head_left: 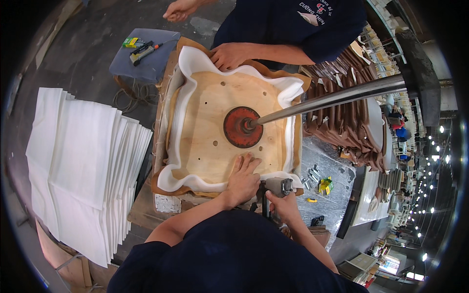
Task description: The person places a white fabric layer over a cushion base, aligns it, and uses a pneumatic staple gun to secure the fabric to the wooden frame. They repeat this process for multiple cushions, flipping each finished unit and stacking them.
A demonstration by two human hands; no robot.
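Workshop floor (93,63) forms the background. Right hand (287,206): fingers wrapped around the grey tool (279,184) at the near edge. Left hand (243,184): fingers slightly parted on the wooden panel (202,117), just beside the tool. If the tool slips, it could strike this hand. The panel lies under the left fingers and ahead of the right; white padding (172,151) rims it, a red disc (233,133) covers its middle, a co-worker's hand (229,56) rests beyond.

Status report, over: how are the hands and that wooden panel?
Left hand on wooden panel, near side. Right hand gripping grey stapler-like tool. Red disc over panel's middle; co-worker's hand at far edge.
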